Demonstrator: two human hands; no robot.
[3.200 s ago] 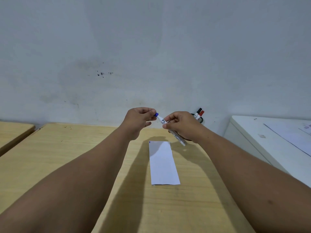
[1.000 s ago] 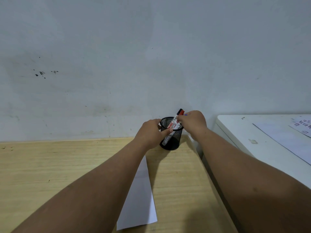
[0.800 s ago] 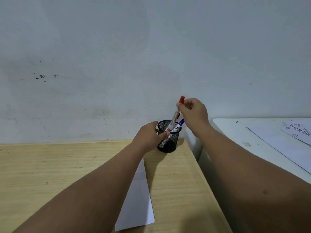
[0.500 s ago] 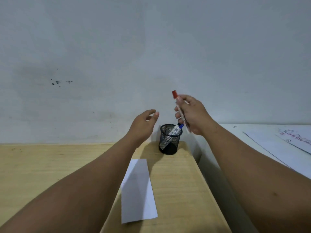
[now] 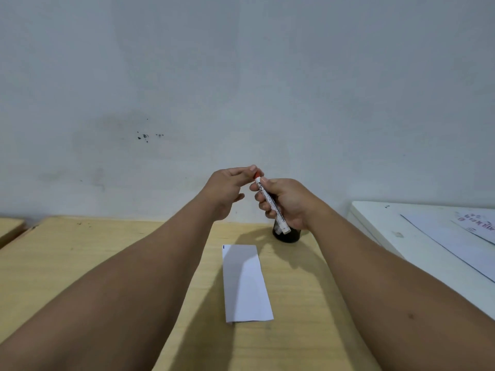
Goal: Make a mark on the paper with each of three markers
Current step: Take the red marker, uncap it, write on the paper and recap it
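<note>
Gripping red marker in right hand, left hand pinching its cap above; paper below.

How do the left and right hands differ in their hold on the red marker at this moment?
The right hand wraps the red marker around its white barrel with several fingers; the left hand only pinches the red cap at the top end with its fingertips. The right hand sits lower, in front of the black cup; the left hand is higher. Both are raised above the table, beyond the paper, and touch the same marker.
</note>
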